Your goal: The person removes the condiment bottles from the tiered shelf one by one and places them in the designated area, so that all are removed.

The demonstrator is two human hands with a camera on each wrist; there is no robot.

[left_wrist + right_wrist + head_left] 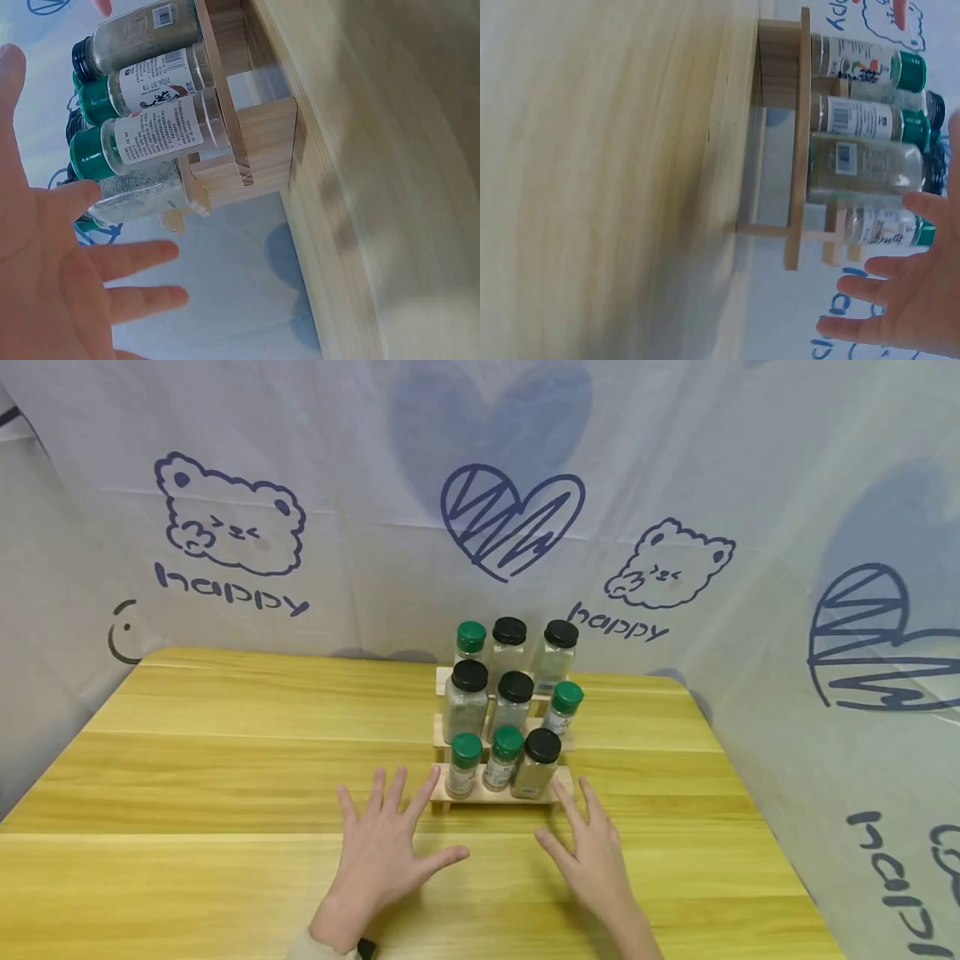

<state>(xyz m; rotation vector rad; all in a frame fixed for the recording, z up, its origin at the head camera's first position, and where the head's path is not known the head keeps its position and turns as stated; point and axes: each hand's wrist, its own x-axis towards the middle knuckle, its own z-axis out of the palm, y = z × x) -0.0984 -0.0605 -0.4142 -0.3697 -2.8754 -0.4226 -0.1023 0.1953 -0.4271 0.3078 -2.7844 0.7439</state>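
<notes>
A three-tier wooden spice rack (495, 795) holds several spice jars. Its bottom tier carries two green-capped jars, one of them a labelled spice jar (461, 768), and a wider black-capped jar (534, 768). On the middle tier stand two black-capped jars and a small green-capped jar (562, 708); the top tier has one green-capped and two black-capped jars. My left hand (382, 852) has its fingers spread, index fingertip near the rack's front left corner. Opposite it, my right hand (596, 860) reaches toward the front right corner, fingers extended. Both palms are bare in the wrist views.
The rack stands on a yellow wood-grain table (225, 760), toward its far edge. Behind and to the right hangs a pale cloth (375, 543) printed with blue hearts and bears. A dark band shows at my left wrist, by the sleeve (318, 947).
</notes>
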